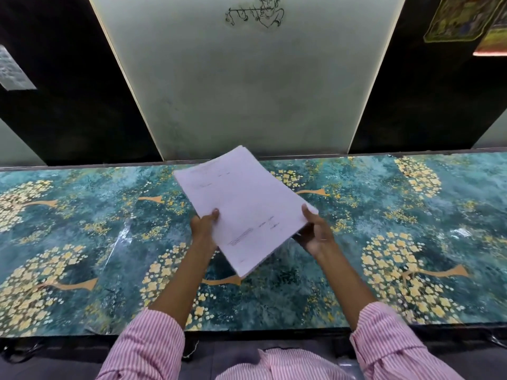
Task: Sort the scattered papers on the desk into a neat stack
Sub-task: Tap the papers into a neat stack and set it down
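Sheaf of white printed papers held mid-frame above the teal, gold-flowered desk, left grip and right grip each clasping a side edge, seemingly to square the sheets.

Dim, soft focus; wide-angle edge bowing; glare streak on desk.

- Patterned desk lies bare at frame left and right.
- Paper stack, gripped by left hand and right hand, blocks the centre.
- Wall panel closes the desk's far edge.
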